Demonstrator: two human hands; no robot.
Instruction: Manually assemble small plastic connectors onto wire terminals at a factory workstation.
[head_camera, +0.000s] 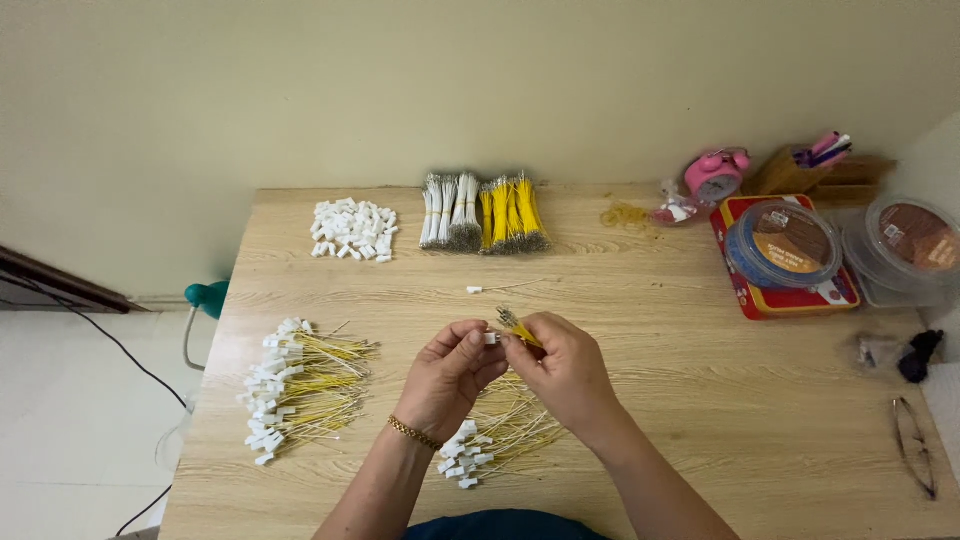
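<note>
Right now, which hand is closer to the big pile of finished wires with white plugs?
Left. The left hand sits just right of that pile; the right hand is farther right, beyond it.

You get soft, even light, faint shadows under your hands (510, 375), sharp focus, slight bending at far edges.

Yellow wires (519, 327), white connectors (352, 229), pink clock (714, 175), red tin (745, 290).
</note>
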